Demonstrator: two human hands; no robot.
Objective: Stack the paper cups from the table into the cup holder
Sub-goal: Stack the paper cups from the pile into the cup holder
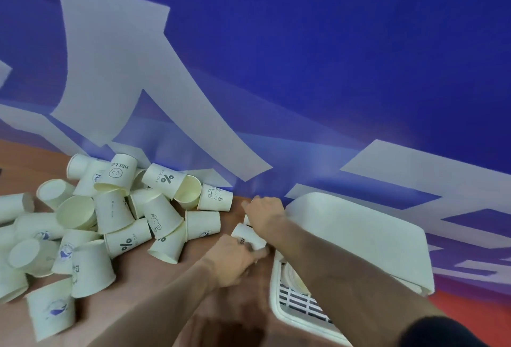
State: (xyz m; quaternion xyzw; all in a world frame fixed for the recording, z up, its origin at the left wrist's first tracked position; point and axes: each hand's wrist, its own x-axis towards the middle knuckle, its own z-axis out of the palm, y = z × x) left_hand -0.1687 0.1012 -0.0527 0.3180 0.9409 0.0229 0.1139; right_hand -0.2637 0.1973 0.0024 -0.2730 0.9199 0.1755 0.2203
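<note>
A loose heap of cream paper cups (110,216) with printed marks lies on the brown table (235,319), left of centre. The white cup holder (293,305) with a slotted base sits at the lower right, its lid (359,236) swung open behind it. My left hand (232,261) grips a lying cup (244,233) at the holder's left edge. My right hand (265,208) reaches over that cup's far end, fingers bent down on the holder's corner; whether it grips anything I cannot tell. Stacked cups (293,277) show inside the holder.
A blue wall with large pale shapes (124,84) rises right behind the table. Cups reach the left frame edge. A strip of bare table (193,286) runs between the heap and the holder. An orange-red surface (470,305) lies right of the lid.
</note>
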